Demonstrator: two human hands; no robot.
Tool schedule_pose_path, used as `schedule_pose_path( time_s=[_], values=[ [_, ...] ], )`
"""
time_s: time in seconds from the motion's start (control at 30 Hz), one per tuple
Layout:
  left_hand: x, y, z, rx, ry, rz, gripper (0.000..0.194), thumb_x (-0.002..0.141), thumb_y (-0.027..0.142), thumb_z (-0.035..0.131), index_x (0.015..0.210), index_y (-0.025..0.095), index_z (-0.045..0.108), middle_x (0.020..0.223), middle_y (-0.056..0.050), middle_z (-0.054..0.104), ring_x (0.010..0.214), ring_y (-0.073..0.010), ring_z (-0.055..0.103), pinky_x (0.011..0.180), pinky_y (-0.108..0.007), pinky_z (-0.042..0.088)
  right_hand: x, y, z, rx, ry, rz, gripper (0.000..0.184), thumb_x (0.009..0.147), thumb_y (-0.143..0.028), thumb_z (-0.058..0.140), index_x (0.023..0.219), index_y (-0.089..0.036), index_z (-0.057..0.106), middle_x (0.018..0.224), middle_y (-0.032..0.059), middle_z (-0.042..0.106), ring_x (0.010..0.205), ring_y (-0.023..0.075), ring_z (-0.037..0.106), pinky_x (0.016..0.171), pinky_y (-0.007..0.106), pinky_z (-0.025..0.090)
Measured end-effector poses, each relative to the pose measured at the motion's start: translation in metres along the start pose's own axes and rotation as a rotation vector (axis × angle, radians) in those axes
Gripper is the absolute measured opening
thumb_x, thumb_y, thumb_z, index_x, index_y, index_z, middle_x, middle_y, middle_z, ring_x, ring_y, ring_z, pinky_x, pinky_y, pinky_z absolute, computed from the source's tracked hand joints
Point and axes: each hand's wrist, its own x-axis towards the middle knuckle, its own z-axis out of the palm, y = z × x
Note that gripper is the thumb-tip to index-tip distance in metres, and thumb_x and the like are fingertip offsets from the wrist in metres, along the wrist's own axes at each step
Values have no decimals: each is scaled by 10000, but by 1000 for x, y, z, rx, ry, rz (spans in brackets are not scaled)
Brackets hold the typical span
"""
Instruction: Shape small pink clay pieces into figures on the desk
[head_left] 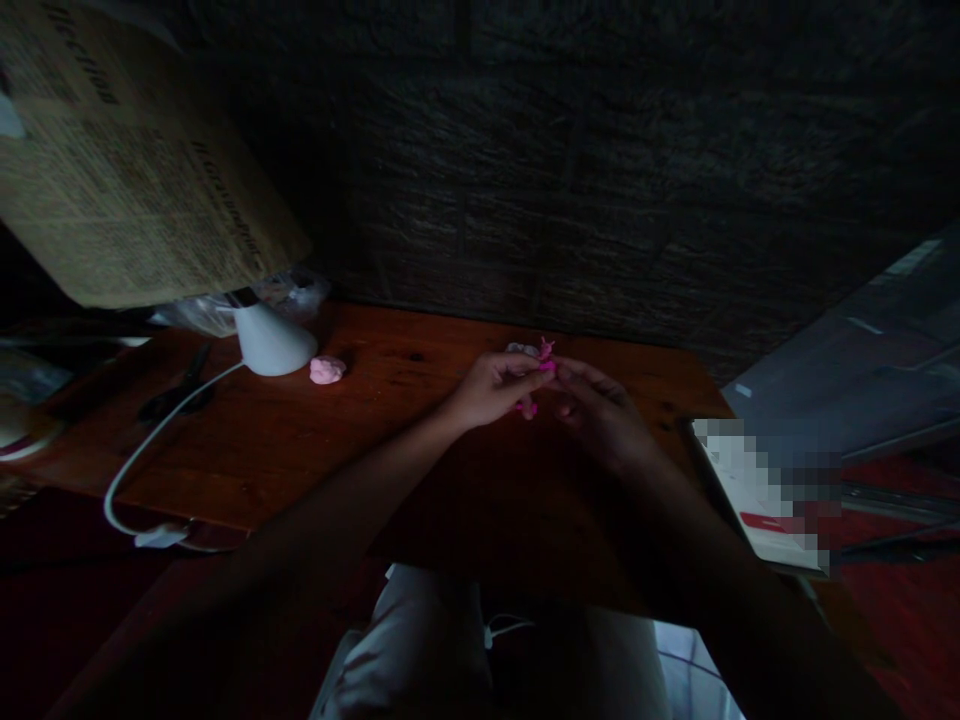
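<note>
A small bright pink figure (547,350), which looks like modelling clay, is held up between my two hands over the wooden table. Its upper end has thin points sticking up. My left hand (495,387) pinches it from the left with thumb and forefinger. From the right, the fingertips of my right hand (600,400) close on the same figure, hiding part of it. Another bit of bright pink (527,408) shows by the lower fingers of my left hand. Just behind the hands lies a pale greyish lump (521,348), partly covered.
A lamp with a white base (274,342) and a printed paper shade (150,170) stands at the left. Beside it are a light pink lump (328,370), dark scissors (176,395) and a white cable (142,460). A partly blurred flat object (750,490) lies right.
</note>
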Motion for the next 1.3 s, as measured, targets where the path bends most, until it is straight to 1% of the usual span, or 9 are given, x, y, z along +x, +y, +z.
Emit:
schedule_pose_path(
  time_s=[0.2, 0.33, 0.57, 0.67, 0.77, 0.83, 0.93, 1.13, 1.3],
  values=[
    [2, -2, -3, 72, 10, 10, 265, 889, 368, 656, 863, 109, 704, 527, 29, 579, 436, -65, 539, 470, -186, 421, 1, 3, 1, -20, 11, -1, 288, 678, -383, 856, 938, -290, 775, 841, -14, 751, 541, 76, 549, 503, 226, 420],
    [3, -4, -2, 85, -7, 1, 222, 917, 313, 618, 881, 110, 701, 543, 30, 583, 440, -61, 535, 477, -181, 413, 2, 4, 0, -22, 29, 5, 290, 678, -360, 856, 949, -290, 777, 812, -22, 738, 539, 67, 542, 492, 215, 400],
    [2, -5, -1, 80, -100, -21, 174, 902, 249, 615, 946, 102, 698, 621, 17, 629, 490, -54, 552, 510, -174, 425, 4, 6, -4, -63, 65, -18, 266, 642, -390, 874, 849, -263, 765, 742, -35, 695, 543, 58, 560, 480, 195, 390],
    [4, -7, -2, 77, -65, -25, 200, 904, 270, 609, 969, 104, 701, 589, 28, 608, 471, -58, 546, 501, -173, 438, 4, 6, -4, -105, 79, -40, 258, 654, -413, 865, 837, -262, 765, 759, -25, 698, 573, 75, 569, 497, 210, 392],
    [5, -8, -2, 61, 20, -30, 170, 863, 269, 661, 907, 110, 703, 616, 27, 618, 475, -54, 542, 517, -182, 475, 3, 5, -2, -166, 106, -106, 240, 660, -417, 858, 828, -268, 773, 762, -23, 696, 581, 87, 540, 524, 233, 402],
    [5, -8, -2, 59, 47, -35, 159, 838, 269, 690, 874, 114, 702, 636, 28, 624, 488, -52, 543, 533, -187, 496, 3, 4, -2, -227, 118, -147, 221, 678, -422, 843, 819, -264, 779, 743, -21, 684, 585, 95, 514, 542, 246, 407],
    [4, -9, -1, 65, 35, -38, 185, 830, 299, 705, 861, 116, 703, 654, 20, 638, 505, -56, 560, 523, -180, 493, 2, 2, -3, -305, 121, -156, 229, 705, -437, 821, 825, -246, 787, 740, -8, 685, 612, 111, 515, 570, 258, 420],
    [5, -10, -1, 17, -13, -64, 236, 804, 323, 739, 911, 113, 723, 711, -12, 699, 499, -65, 576, 497, -186, 481, 3, 0, -8, -324, 88, -133, 282, 703, -481, 818, 822, -228, 780, 821, 22, 728, 718, 149, 606, 649, 276, 468],
    [4, -2, -2, 12, -15, -112, 229, 806, 333, 741, 872, 114, 730, 762, -40, 734, 515, -68, 596, 495, -179, 473, 4, 0, -10, -367, 64, -212, 253, 740, -477, 792, 803, -233, 768, 800, 16, 714, 717, 150, 595, 693, 288, 471]
  ],
)
